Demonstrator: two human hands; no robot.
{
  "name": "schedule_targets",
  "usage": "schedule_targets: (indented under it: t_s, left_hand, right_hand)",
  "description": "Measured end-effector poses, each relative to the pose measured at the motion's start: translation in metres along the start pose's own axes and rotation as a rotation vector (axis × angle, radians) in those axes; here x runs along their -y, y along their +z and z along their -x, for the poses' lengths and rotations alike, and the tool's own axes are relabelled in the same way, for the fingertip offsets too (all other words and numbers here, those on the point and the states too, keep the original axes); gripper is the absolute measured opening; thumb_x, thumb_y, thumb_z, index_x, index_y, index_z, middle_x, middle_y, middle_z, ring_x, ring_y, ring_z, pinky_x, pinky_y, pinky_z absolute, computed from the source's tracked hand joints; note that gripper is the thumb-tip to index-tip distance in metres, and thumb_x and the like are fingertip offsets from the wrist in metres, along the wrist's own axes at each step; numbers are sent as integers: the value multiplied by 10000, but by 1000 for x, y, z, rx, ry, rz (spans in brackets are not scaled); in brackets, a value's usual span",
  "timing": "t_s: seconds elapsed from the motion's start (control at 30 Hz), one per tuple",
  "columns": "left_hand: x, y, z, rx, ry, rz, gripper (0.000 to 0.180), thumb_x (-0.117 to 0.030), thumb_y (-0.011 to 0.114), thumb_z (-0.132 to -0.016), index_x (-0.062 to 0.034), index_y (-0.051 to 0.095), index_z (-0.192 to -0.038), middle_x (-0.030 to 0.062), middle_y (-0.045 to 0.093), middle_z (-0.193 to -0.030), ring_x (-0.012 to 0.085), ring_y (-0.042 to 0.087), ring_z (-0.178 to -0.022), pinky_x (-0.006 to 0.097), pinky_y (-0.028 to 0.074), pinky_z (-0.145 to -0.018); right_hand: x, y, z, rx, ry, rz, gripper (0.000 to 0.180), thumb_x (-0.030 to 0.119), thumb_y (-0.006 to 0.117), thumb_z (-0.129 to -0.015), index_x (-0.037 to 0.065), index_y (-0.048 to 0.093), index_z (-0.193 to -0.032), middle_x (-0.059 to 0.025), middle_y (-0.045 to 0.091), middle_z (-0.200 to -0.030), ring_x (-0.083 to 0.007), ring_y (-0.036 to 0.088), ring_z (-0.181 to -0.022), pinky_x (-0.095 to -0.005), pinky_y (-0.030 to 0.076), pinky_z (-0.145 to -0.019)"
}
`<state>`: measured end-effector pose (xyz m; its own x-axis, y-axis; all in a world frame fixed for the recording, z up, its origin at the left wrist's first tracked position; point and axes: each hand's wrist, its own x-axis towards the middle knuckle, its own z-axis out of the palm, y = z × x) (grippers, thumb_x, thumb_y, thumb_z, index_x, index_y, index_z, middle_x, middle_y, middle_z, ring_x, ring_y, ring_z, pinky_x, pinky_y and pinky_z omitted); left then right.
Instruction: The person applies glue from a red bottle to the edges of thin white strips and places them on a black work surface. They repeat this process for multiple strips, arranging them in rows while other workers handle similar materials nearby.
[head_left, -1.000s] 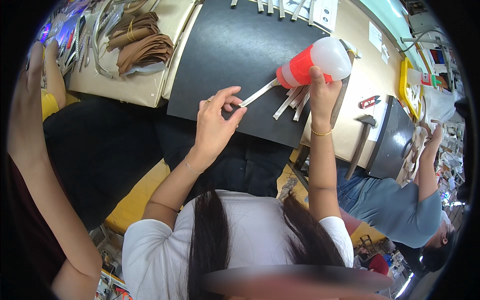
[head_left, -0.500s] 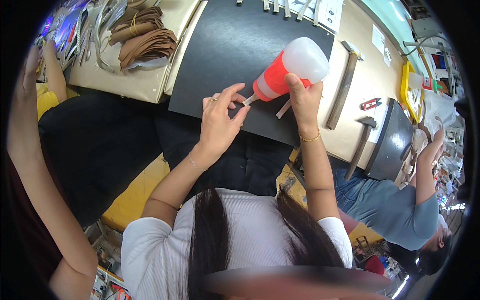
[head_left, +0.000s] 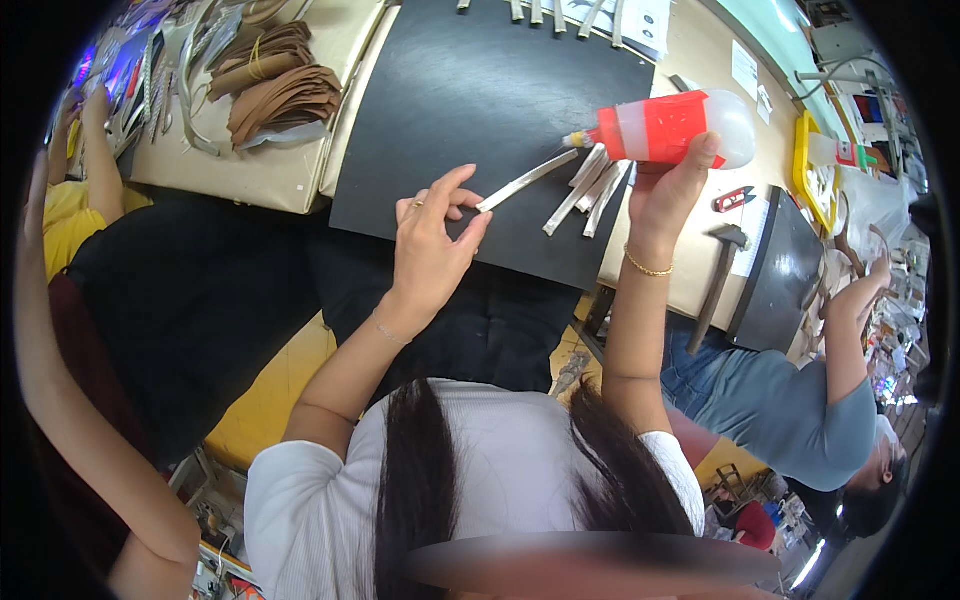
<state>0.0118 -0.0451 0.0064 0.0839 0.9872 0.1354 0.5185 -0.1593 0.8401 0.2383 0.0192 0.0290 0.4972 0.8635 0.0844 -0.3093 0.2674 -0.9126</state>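
Note:
A narrow pale strip [head_left: 530, 181] lies slanted on the black board [head_left: 420, 90]. My left hand [head_left: 435, 240] is at its near end, thumb and fingertips on either side of it. In my right hand [head_left: 668, 195] is a squeeze bottle [head_left: 660, 128], translucent white with red tape wrapped round it, tipped nearly level. Its nozzle [head_left: 574, 140] points left, just above the strip's far end. Several more pale strips [head_left: 590, 190] lie in a loose bunch under and in front of the bottle.
More strips [head_left: 558, 18] line the board's far edge by a printed sheet. Right of the board are a hammer [head_left: 720, 280], red thread snips [head_left: 734, 199] and a second black slab [head_left: 780, 280]. Brown leather pieces [head_left: 285, 105] are stacked at left. Co-workers sit on both sides.
My right hand has moved right with the bottle, tilting it from slanted to nearly level. The nozzle has travelled from the strip's near end to its far end. My left hand has barely moved.

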Motion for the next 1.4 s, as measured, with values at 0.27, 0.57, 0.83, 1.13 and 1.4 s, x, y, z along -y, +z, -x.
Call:
schedule_targets:
  t_s: [0.27,0.57,0.83,1.13,1.4]
  left_hand:
    - [-2,0,0,4,-63,26,535,-17,745,-752,-78,547,-1246,6,684,-864,114,513,-766,273,411,-825]
    - [-3,1,-3,17,-77,37,537,-7,732,-772,-63,521,-1263,20,680,-846,92,518,-757,248,463,-720]
    - [-24,18,-62,-62,67,161,522,-8,727,-776,-73,521,-1252,24,679,-855,89,533,-752,256,480,-612]
    - [-55,124,-199,-255,497,-107,465,-159,713,-770,-115,545,-1201,34,672,-824,235,601,-837,401,361,-822]
    - [-47,124,-175,-32,397,-395,353,-326,720,-787,-109,654,-1057,88,611,-1026,260,541,-1042,412,321,-877]
  right_hand:
    - [-5,-36,-7,-5,-82,255,512,387,672,-888,-36,557,-1153,-75,615,-1040,-140,586,-908,-283,500,-792]
    - [-14,-24,6,156,-168,392,501,332,735,-847,-19,566,-1162,-51,613,-1078,-128,581,-940,-279,475,-818]
    - [16,-33,-4,-118,59,-119,736,668,575,-814,84,469,-1251,-77,595,-1141,-203,607,-1053,-381,537,-897]
    - [36,-69,4,-270,-4,-87,726,654,560,-836,64,476,-1251,-109,606,-1132,-207,605,-1053,-377,538,-885]
    - [48,-89,7,-321,-33,-50,767,674,578,-810,90,451,-1291,-99,592,-1158,-205,595,-1071,-385,534,-892]
